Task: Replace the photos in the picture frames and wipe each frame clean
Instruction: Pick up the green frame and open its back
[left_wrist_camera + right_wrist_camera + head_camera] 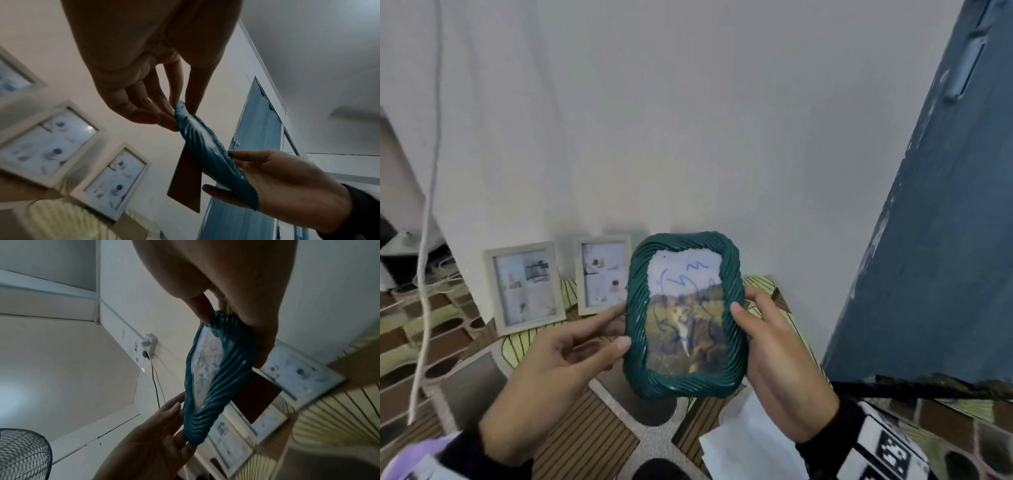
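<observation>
Green frame (685, 317) held up off the table, front facing in — left hand (558, 359) pinching one side, right hand (777, 363) gripping the other. Blue scribbles on its glass, so not wiped yet. Two white frames (525, 286) waiting by the wall — probably undone too.

Left hand (558, 356) raised, thumb and fingertips pinching frame (685, 315) edge, right hand (780, 359) gripping opposite edge, thumb in front

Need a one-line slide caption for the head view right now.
Both hands, left hand and right hand, hold a green frame with scribbled glass before two white frames by the wall.
</observation>
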A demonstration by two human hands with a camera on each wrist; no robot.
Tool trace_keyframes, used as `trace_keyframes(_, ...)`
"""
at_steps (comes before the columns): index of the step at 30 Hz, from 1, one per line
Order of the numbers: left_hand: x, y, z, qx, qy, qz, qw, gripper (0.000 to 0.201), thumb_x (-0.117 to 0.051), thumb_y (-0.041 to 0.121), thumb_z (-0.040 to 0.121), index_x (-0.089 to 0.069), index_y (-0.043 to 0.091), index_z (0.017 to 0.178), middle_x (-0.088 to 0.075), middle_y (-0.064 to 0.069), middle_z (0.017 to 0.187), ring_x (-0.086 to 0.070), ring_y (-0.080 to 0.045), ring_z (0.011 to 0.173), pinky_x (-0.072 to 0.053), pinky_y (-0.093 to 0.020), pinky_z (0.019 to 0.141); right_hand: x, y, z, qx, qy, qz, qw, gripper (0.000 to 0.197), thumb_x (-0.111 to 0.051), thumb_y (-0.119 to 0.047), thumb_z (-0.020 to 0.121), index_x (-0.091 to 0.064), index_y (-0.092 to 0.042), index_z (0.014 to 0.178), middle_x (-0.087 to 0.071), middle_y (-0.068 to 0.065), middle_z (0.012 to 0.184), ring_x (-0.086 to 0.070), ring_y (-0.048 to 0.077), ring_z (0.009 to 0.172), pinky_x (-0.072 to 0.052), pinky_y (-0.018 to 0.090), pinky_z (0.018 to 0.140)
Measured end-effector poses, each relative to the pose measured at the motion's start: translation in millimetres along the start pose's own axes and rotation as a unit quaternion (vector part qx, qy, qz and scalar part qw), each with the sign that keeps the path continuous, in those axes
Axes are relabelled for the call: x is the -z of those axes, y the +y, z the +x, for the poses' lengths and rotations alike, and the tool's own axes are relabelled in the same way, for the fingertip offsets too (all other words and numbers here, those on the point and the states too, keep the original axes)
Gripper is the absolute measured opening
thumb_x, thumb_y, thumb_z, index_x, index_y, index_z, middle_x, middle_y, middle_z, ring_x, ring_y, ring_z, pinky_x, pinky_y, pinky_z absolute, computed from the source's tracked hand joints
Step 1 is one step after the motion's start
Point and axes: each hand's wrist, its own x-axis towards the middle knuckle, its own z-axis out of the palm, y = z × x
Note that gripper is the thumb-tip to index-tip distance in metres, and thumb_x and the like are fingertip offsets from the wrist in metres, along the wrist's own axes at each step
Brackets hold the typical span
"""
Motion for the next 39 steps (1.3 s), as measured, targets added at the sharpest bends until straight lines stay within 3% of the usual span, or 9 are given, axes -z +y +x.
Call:
trace_keyframes(6,21,-21,-69,0.051,0.015,0.000,0.999,0.048,-0.072,0.001,0.071,-0.069,0.020,0.114,-0.076,-0.002,0.097,-0.073,-0.011,0.082,-0.055,-0.014,0.069,-16,56,-39,-0.105,-0.001,0.061,0.993,0.020,-0.043,-0.016,0.105,-0.056,-0.008,0.118,-0.069,0.021,0.114,-0.069,0.031,0.102,-0.049,0.054,0.096)
trace_keyframes(8,26,-29,-87,0.068,0.008,0.014,0.998,0.048,-0.072,0.002,0.074,-0.066,0.020,0.117,-0.076,-0.002,0.100,-0.073,-0.015,0.087,-0.056,-0.017,0.072,-21,70,-49,-0.137,0.000,0.083,0.987,0.020,-0.043,-0.013,0.105,-0.054,-0.005,0.119,-0.072,0.018,0.110,-0.072,0.029,0.097,-0.059,0.036,0.074)
trace_keyframes(11,32,-41,-108,0.087,-0.014,0.064,0.994,0.047,-0.073,0.003,0.077,-0.065,0.021,0.121,-0.075,0.003,0.106,-0.073,-0.024,0.090,-0.058,-0.022,0.076,-25,86,-61,-0.179,0.007,0.088,0.980,0.016,-0.043,-0.011,0.104,-0.052,-0.004,0.116,-0.073,0.018,0.107,-0.073,0.032,0.096,-0.061,0.040,0.069)
trace_keyframes(19,27,-69,-137,0.079,-0.042,0.190,0.978,0.059,-0.079,-0.001,0.076,-0.061,0.038,0.117,-0.063,0.006,0.114,-0.064,0.000,0.099,-0.054,-0.020,0.086,-23,111,-81,-0.237,0.001,0.055,0.970,0.015,-0.042,-0.010,0.104,-0.048,-0.004,0.117,-0.072,0.024,0.106,-0.073,0.034,0.091,-0.061,0.043,0.069)
trace_keyframes(25,9,-78,-142,0.040,-0.089,0.197,0.975,0.055,-0.071,0.016,0.088,-0.058,0.067,0.103,-0.060,0.031,0.113,-0.059,0.008,0.106,-0.045,-0.012,0.094,-22,127,-83,-0.220,0.011,0.052,0.974,0.020,-0.045,-0.009,0.102,-0.056,-0.002,0.118,-0.072,0.023,0.107,-0.074,0.031,0.091,-0.060,0.036,0.066)
trace_keyframes(30,1,-73,-131,0.067,-0.123,0.064,0.988,0.029,-0.054,0.025,0.098,-0.063,0.015,0.124,-0.067,0.008,0.123,-0.060,-0.008,0.119,-0.047,-0.022,0.099,-20,124,-81,-0.164,0.001,0.026,0.986,0.021,-0.051,-0.019,0.100,-0.065,-0.018,0.115,-0.073,0.015,0.111,-0.072,0.030,0.099,-0.059,0.037,0.072)
trace_keyframes(32,-2,-68,-126,0.094,-0.127,-0.019,0.987,0.030,-0.048,0.032,0.101,-0.065,0.021,0.122,-0.065,0.017,0.125,-0.057,-0.001,0.120,-0.047,-0.017,0.095,-21,118,-80,-0.139,-0.014,-0.011,0.990,0.025,-0.048,-0.028,0.101,-0.066,-0.025,0.118,-0.072,0.008,0.115,-0.069,0.027,0.105,-0.057,0.036,0.075)
trace_keyframes(34,-6,-69,-122,0.125,-0.120,-0.052,0.983,0.034,-0.045,0.051,0.098,-0.067,0.035,0.118,-0.064,0.021,0.125,-0.056,0.002,0.120,-0.046,-0.028,0.101,-22,115,-79,-0.114,-0.032,-0.037,0.992,0.029,-0.044,-0.034,0.103,-0.068,-0.029,0.119,-0.071,0.004,0.113,-0.069,0.021,0.100,-0.055,0.032,0.074)
trace_keyframes(39,-13,-71,-111,0.173,-0.131,-0.141,0.966,0.055,-0.051,0.066,0.088,-0.064,0.027,0.124,-0.066,-0.008,0.125,-0.062,-0.022,0.117,-0.043,-0.043,0.103,-28,120,-80,-0.053,-0.092,-0.126,0.986,0.027,-0.050,-0.016,0.101,-0.072,-0.025,0.114,-0.074,-0.002,0.107,-0.071,0.010,0.097,-0.054,0.018,0.076)
